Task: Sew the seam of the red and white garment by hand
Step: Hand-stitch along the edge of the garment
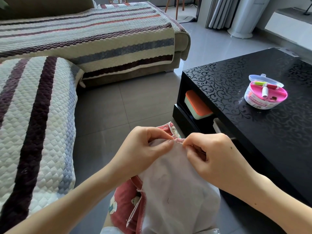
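A sofa point(35, 119) under a quilted cover striped in cream, blue and dark purple fills the left side, with grey floor tiles point(104, 105) beside it. The left hand point(143, 149) comes in from the lower left, and its fingers point(166, 144) are curled, thumb and forefinger pinching the top edge of the red and white garment point(170, 186). The garment hangs low in the middle, between the two hands and over the person's lap, with its white inner side up and the red flower-printed side showing at its lower left. At its top edge, the pink seam point(179, 140) is bunched between the two hands. Just right of it, the right hand point(212, 156) has its fingers point(190, 141) pressed together, pinching a thin needle point(180, 143) that points into the seam. Further right stands a black bench point(263, 141) patterned with scrolls; an orange-lidded box point(196, 105) sits on its lower shelf, and an open round sewing kit point(265, 94) with thread spools sits on top.
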{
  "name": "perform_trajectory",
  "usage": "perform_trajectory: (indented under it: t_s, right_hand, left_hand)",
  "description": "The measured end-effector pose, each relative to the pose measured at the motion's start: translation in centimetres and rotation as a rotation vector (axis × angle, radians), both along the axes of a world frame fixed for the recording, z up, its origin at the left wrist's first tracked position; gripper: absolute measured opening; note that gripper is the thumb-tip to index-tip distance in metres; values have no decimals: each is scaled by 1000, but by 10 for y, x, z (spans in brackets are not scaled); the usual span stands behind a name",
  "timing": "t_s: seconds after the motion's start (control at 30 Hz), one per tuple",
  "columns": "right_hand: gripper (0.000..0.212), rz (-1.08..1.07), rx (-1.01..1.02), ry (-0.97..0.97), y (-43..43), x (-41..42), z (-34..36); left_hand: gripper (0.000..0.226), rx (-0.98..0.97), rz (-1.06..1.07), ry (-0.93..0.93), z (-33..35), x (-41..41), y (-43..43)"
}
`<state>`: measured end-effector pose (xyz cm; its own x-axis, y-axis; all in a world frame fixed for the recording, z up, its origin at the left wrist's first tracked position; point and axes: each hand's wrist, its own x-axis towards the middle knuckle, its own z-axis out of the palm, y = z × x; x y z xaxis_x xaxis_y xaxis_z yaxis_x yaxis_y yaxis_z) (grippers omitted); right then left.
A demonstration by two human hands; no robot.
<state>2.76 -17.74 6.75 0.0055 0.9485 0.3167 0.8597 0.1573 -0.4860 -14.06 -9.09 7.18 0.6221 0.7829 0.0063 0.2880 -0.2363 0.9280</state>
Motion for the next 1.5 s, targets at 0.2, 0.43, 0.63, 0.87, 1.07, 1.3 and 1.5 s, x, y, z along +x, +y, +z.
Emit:
perform_trajectory:
  t_s: [0.2,0.43,0.63,0.87,1.07,1.3,1.5]
  right_hand:
    - [30,23,-13,5,2,-1,-3]
    - [25,32,-16,68,2,0,-1]
    - [13,48,-10,223,1,1,5]
    - [12,51,-143,666,5,7,6]
    - [19,106,-255,870,5,12,8]
    - [5,191,-314,1021,9,10,3]
    - [12,227,-291,856,11,16,-5]
  left_hand:
    - [13,64,-43,24,-1,0,1]
    - [6,-63,-30,2,2,0,0]
    - [6,-172,44,19,3,0,0]
    - [11,-409,-2,-74,10,0,-2]
    - [15,-509,-54,-119,13,-1,-1]
    - [17,-568,-142,-115,12,-2,1]
    - [14,-596,-113,-118,16,-3,3]
